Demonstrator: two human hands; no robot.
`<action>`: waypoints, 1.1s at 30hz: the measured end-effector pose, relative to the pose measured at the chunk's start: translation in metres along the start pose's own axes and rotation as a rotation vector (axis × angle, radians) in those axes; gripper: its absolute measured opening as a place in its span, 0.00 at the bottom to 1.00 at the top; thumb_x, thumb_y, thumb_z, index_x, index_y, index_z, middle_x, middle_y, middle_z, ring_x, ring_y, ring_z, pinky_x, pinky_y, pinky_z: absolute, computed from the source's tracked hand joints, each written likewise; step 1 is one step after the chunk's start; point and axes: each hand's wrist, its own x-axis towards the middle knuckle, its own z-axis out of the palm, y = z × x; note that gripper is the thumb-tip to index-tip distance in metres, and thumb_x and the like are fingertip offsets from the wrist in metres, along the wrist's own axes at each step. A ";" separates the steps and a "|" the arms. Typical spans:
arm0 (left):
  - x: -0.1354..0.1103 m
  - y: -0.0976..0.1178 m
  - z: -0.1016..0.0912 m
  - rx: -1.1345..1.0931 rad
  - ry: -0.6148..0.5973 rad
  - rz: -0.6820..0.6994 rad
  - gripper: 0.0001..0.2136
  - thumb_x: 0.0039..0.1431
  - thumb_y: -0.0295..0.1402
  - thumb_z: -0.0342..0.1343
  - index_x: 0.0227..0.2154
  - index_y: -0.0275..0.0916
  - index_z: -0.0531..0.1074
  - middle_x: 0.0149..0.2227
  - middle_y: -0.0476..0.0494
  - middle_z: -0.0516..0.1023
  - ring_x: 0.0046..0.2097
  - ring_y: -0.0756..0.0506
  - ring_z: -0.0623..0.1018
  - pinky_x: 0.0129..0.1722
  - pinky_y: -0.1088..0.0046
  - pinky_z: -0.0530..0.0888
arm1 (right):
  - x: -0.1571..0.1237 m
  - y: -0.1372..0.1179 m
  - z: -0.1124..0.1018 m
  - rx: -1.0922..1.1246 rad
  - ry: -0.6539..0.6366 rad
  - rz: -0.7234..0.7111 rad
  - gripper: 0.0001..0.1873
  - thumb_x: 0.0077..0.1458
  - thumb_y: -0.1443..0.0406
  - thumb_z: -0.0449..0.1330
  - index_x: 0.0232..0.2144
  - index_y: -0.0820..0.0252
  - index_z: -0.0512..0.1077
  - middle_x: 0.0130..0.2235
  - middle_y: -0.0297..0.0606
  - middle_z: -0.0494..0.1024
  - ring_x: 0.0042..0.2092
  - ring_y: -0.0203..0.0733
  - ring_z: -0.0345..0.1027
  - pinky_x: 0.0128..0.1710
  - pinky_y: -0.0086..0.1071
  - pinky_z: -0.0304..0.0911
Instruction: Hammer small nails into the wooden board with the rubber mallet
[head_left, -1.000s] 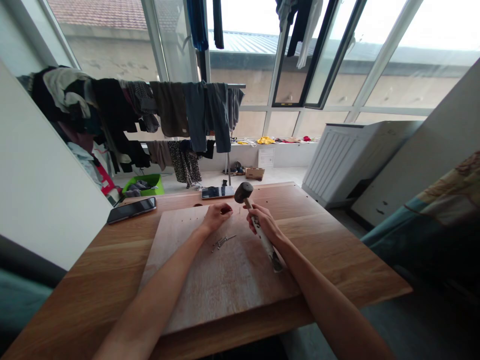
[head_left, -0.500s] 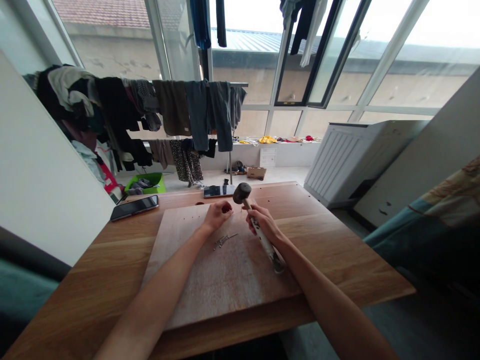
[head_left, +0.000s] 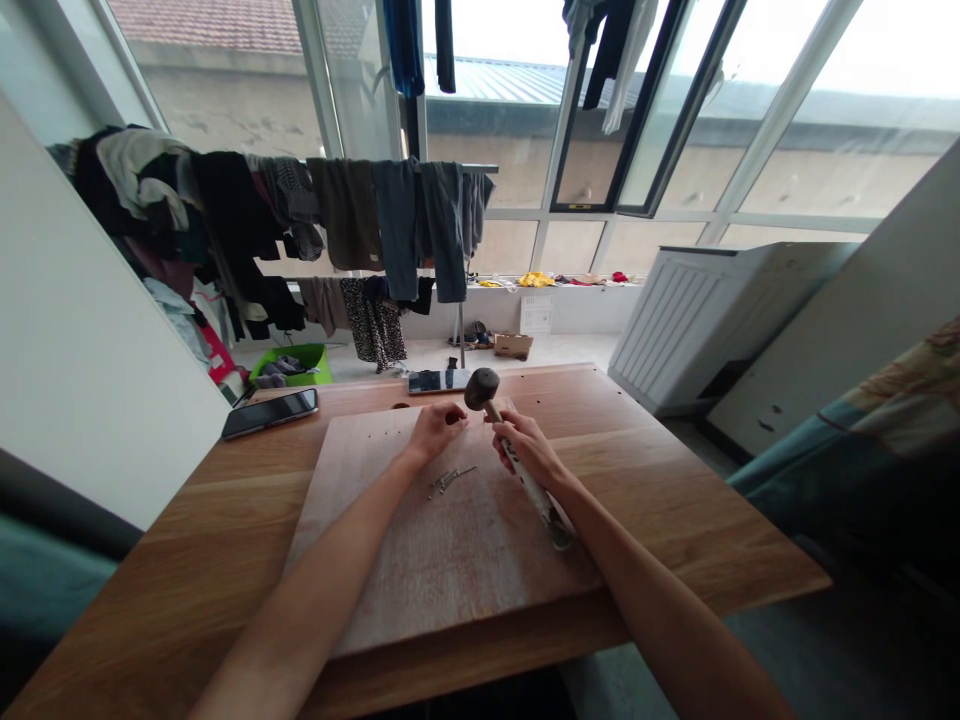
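Observation:
My right hand is wrapped round the upper handle of a mallet with a dark head. The head is raised over the far part of a worn wooden board, and the pale handle slants back toward me. Left of the mallet, my left hand rests near the board's far edge, thumb and fingers curled together. Whatever may be between its fingertips is too small to make out. Several loose nails lie in a small pile on the board, nearer to me than both hands.
The board lies on a wooden table. A black phone is at the table's left, and another dark flat device lies at the far edge behind the hands. Beyond stand a clothes rack, a green basket and a white appliance.
The mallet's head has shifted very slightly left and down, its handle end slightly right. My left hand and the nails look nearly the same.

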 end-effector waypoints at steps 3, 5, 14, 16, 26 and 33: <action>0.000 0.000 0.000 -0.008 0.001 0.010 0.02 0.51 0.27 0.61 0.27 0.36 0.78 0.26 0.47 0.79 0.28 0.50 0.74 0.31 0.76 0.69 | -0.001 -0.001 0.001 -0.061 -0.008 -0.007 0.14 0.50 0.59 0.56 0.38 0.59 0.70 0.17 0.23 0.68 0.13 0.31 0.59 0.08 0.22 0.54; 0.000 0.000 0.000 -0.014 0.001 0.015 0.02 0.51 0.27 0.61 0.27 0.36 0.78 0.26 0.47 0.79 0.28 0.50 0.74 0.31 0.76 0.69 | -0.002 -0.002 0.001 -0.102 -0.008 -0.006 0.12 0.50 0.60 0.57 0.36 0.60 0.71 0.16 0.23 0.68 0.13 0.31 0.58 0.08 0.22 0.54; 0.000 -0.003 0.002 -0.005 -0.018 0.008 0.03 0.52 0.27 0.60 0.28 0.36 0.78 0.26 0.47 0.78 0.29 0.50 0.74 0.32 0.75 0.69 | -0.004 -0.006 0.003 -0.149 -0.009 0.004 0.12 0.50 0.60 0.55 0.36 0.60 0.71 0.16 0.23 0.67 0.13 0.30 0.58 0.08 0.22 0.54; 0.001 -0.004 0.002 -0.005 -0.030 0.008 0.03 0.52 0.27 0.59 0.28 0.36 0.77 0.26 0.48 0.78 0.29 0.50 0.74 0.31 0.75 0.68 | -0.004 -0.006 0.002 -0.148 -0.015 0.013 0.12 0.50 0.60 0.56 0.35 0.61 0.71 0.16 0.24 0.67 0.12 0.31 0.58 0.08 0.22 0.53; -0.014 0.041 -0.033 0.316 -0.483 0.076 0.12 0.47 0.41 0.62 0.31 0.40 0.75 0.37 0.46 0.71 0.35 0.46 0.72 0.35 0.71 0.69 | -0.001 -0.005 -0.003 -0.067 0.118 -0.022 0.17 0.50 0.57 0.55 0.40 0.61 0.70 0.18 0.24 0.67 0.14 0.29 0.58 0.10 0.22 0.55; -0.026 0.064 -0.035 0.377 -0.609 0.183 0.05 0.40 0.33 0.66 0.20 0.41 0.75 0.35 0.43 0.74 0.31 0.47 0.73 0.29 0.72 0.66 | -0.001 -0.006 -0.005 -0.014 0.182 -0.043 0.18 0.49 0.57 0.55 0.40 0.62 0.70 0.18 0.23 0.66 0.14 0.29 0.57 0.10 0.22 0.54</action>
